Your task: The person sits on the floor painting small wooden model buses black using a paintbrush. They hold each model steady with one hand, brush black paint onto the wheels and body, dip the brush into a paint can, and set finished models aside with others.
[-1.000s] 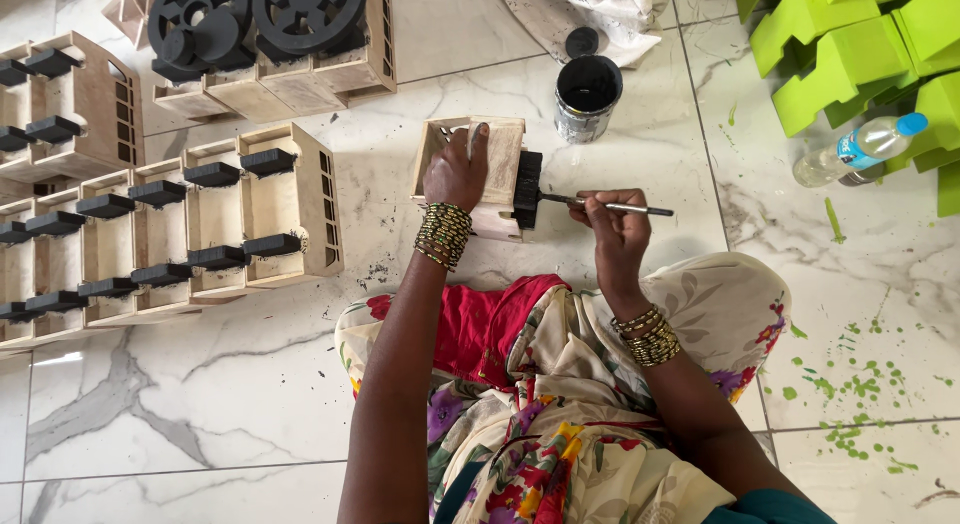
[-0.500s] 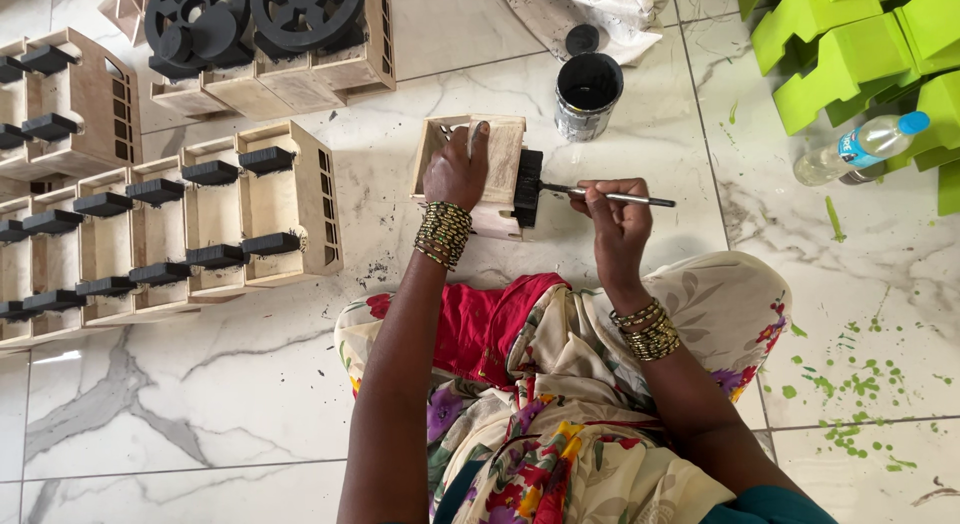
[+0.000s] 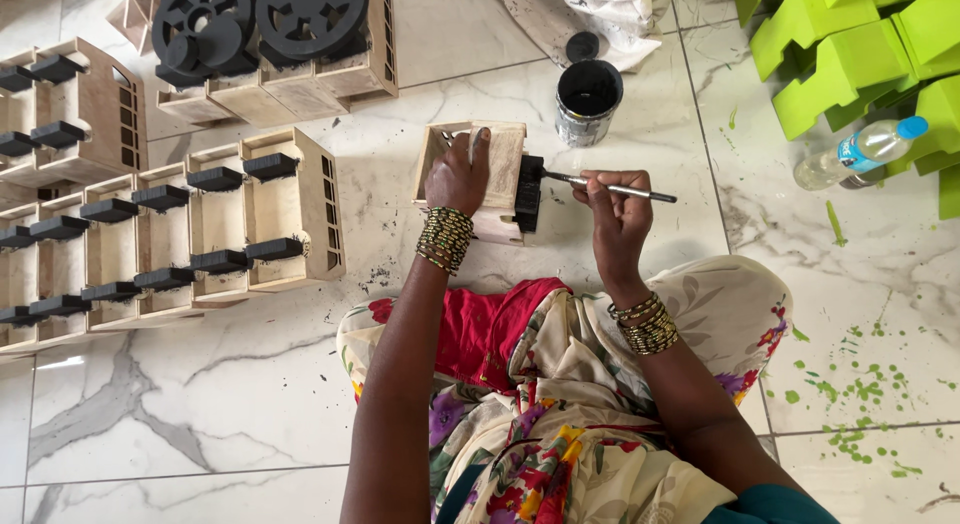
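My left hand presses flat on top of a small unpainted wooden box that rests on the marble floor in front of my knees. One end piece of the box is painted black. My right hand grips a thin paintbrush, held level, with its tip touching that black end piece. An open tin of black paint stands just beyond the box, its lid lying behind it.
Rows of similar wooden boxes with black fittings fill the left. Black wheel-shaped parts sit on boxes at the top. Green painted blocks and a plastic water bottle lie at the right, with green paint spatter on the floor.
The brush tip has shifted slightly along the black end piece. My left hand stays pressed on the box.
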